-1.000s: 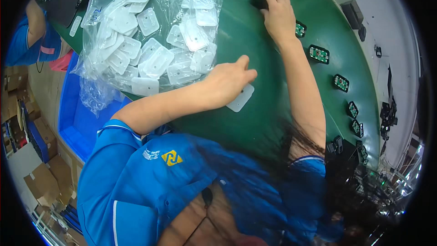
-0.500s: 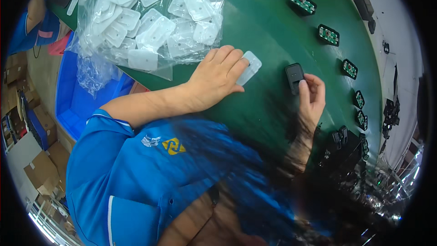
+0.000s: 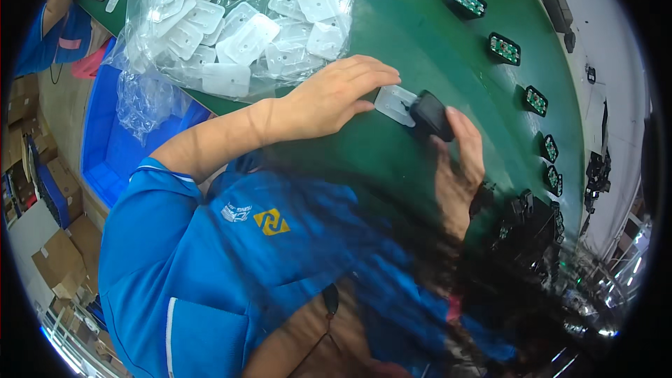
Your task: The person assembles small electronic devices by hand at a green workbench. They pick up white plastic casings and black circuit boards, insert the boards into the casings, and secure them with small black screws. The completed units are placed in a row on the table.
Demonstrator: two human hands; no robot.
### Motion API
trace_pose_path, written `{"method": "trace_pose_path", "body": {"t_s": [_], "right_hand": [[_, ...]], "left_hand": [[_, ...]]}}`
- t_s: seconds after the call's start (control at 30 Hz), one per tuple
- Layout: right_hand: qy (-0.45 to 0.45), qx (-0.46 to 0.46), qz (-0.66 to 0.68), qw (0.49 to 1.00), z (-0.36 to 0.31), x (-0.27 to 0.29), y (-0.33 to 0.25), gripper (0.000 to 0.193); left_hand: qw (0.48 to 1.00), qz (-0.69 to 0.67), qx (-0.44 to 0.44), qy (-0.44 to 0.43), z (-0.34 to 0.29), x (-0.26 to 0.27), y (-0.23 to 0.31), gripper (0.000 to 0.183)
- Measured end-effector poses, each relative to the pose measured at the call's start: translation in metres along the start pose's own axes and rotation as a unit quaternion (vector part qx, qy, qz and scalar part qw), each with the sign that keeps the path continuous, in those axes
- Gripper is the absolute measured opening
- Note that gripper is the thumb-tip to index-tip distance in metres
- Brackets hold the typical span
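A frosted, translucent plastic plate (image 3: pixel 394 104) with rounded corners is pinched at its left end between the fingers and thumb of my left hand (image 3: pixel 343 94). My right hand (image 3: pixel 462 161) grips a small black plastic housing (image 3: pixel 433 113) by its right side. The housing's near edge overlaps the right end of the plate; whether the two are joined, I cannot tell. Dark strands of hair blur across my right forearm.
An open clear bag (image 3: pixel 245 91) full of similar frosted plates lies at the upper left of the green table (image 3: pixel 413 35). Black housings with green circuit boards (image 3: pixel 505 49) line the right edge. A blue bin (image 3: pixel 98 161) stands below left; another person's sleeve (image 3: pixel 42 49) shows beyond.
My right hand has brought the black housing leftward and turned it over onto the plate's right end. My left hand has shifted slightly, now pinching the plate's left end.
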State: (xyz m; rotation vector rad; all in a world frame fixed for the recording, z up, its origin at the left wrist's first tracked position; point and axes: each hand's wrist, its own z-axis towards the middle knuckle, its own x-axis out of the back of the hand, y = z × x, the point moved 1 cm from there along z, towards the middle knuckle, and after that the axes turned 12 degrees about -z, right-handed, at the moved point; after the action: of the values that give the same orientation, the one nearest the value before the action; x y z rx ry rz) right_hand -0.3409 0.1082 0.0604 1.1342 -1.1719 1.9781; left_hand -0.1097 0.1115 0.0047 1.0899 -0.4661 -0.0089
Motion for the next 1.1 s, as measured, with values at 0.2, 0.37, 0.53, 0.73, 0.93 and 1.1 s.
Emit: {"method": "trace_pose_path", "body": {"t_s": [0.2, 0.37, 0.53, 0.73, 0.93, 1.1], "right_hand": [[-0.045, 0.100, 0.008, 0.994, 0.016, -0.023, -0.007, 0.038], [-0.072, 0.113, -0.025, 0.991, 0.022, -0.023, -0.009, 0.037], [-0.055, 0.168, -0.119, 0.977, 0.019, -0.028, -0.010, 0.038], [-0.049, 0.221, -0.179, 0.957, 0.016, -0.028, -0.009, 0.039], [-0.007, 0.195, -0.119, 0.974, 0.015, -0.040, 0.000, 0.041], [0.031, 0.123, -0.087, 0.988, 0.005, -0.043, -0.006, 0.041]], "left_hand": [[1.000, -0.025, 0.008, -0.005, -0.011, 0.003, 0.000, 0.054], [1.000, -0.027, 0.001, -0.014, -0.011, 0.001, -0.003, 0.054], [0.996, 0.063, -0.008, -0.055, -0.013, -0.002, -0.007, 0.051], [0.981, 0.167, -0.024, -0.098, -0.013, 0.006, 0.002, 0.049], [0.950, 0.268, -0.048, -0.152, -0.011, 0.010, 0.004, 0.046], [0.949, 0.277, -0.057, -0.137, -0.009, 0.003, 0.011, 0.046]]}}
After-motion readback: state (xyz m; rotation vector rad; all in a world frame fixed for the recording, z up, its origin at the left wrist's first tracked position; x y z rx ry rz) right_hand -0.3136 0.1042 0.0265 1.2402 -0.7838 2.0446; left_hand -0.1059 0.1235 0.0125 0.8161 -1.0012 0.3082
